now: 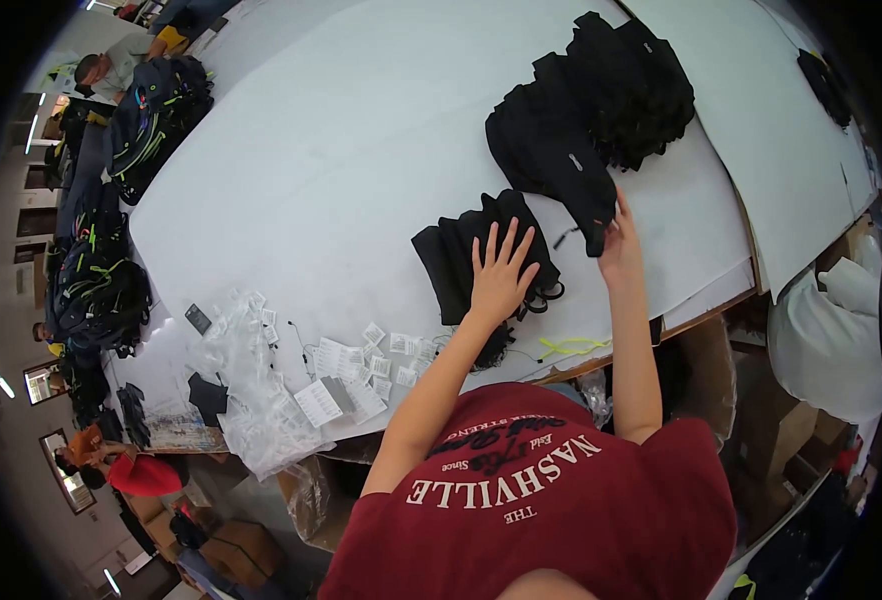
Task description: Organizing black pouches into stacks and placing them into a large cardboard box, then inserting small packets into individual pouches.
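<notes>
- Near centre, toward 2 o'clock, the left hand [502, 284] lies flat, fingers spread, on a small black stack [445, 268].
- Between 2 and 3 o'clock, the right hand [619, 252] holds a black fabric piece [541, 150] by its corner.
- Toward 8 o'clock, white labels [339, 358].

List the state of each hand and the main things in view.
Left hand: spread flat on the near black stack
Right hand: gripping the tip of a black piece
Near black stack: layered, overlapping
Black piece: unrolled, one end held
Far black pile: layered, untouched
Clear plastic bags: crumpled, heaped
White labels: scattered, partly overlapping
Yellow-green cord: loose
</notes>
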{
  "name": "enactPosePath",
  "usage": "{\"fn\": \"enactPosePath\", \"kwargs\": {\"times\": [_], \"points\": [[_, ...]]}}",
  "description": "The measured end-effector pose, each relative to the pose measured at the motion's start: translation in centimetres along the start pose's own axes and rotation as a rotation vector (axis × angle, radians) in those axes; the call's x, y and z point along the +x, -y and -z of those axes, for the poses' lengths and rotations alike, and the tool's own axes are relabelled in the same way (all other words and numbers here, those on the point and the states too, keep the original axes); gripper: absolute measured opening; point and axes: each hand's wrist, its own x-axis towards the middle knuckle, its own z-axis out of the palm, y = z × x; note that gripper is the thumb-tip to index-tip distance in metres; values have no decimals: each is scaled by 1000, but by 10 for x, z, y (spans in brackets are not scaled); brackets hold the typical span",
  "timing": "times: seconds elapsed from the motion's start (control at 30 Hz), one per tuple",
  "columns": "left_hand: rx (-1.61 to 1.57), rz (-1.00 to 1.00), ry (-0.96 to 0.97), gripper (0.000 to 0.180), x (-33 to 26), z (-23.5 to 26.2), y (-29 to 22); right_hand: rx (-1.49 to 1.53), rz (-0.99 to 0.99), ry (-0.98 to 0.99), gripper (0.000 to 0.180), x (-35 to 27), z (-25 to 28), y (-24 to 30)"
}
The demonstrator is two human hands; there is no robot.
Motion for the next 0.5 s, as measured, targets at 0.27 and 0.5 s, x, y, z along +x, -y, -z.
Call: {"fn": "enactPosePath", "kwargs": {"times": [0.27, 0.5], "points": [[-126, -57, -50, 49, 15, 4, -19, 61, -539, 32, 35, -21, 102, -65], [-79, -127, -22, 47, 18, -4, -23, -1165, -42, 172, 35, 9, 70, -59]]}}
